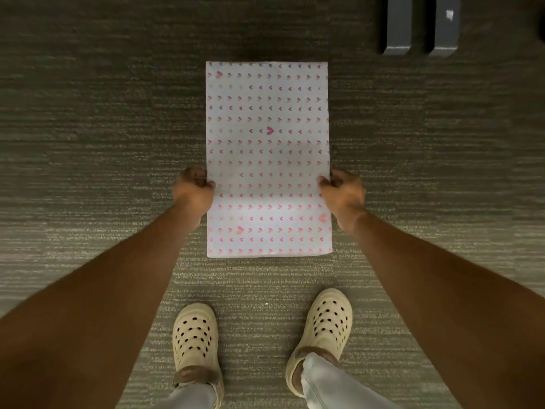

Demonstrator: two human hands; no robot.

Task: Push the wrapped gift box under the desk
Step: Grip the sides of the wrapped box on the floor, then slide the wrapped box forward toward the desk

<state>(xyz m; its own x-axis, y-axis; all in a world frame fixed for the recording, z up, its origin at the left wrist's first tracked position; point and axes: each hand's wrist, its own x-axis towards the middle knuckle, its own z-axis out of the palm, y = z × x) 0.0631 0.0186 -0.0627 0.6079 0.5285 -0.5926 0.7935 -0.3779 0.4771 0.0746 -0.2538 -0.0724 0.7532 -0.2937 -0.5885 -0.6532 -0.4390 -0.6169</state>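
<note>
The wrapped gift box [268,154] is a long rectangle in white paper printed with small pink hearts. It lies on the grey carpet straight in front of me, its long side pointing away. My left hand [193,190] grips its left edge and my right hand [342,194] grips its right edge, both near the end closest to me, with thumbs resting on the top face. Whether the box rests on the floor or is lifted slightly cannot be told from this view.
Two dark grey desk legs [421,25] stand on the carpet at the far right, beyond the box. My two feet in beige perforated clogs [194,335] stand just behind the near end of the box. Striped grey carpet [88,143] surrounds everything.
</note>
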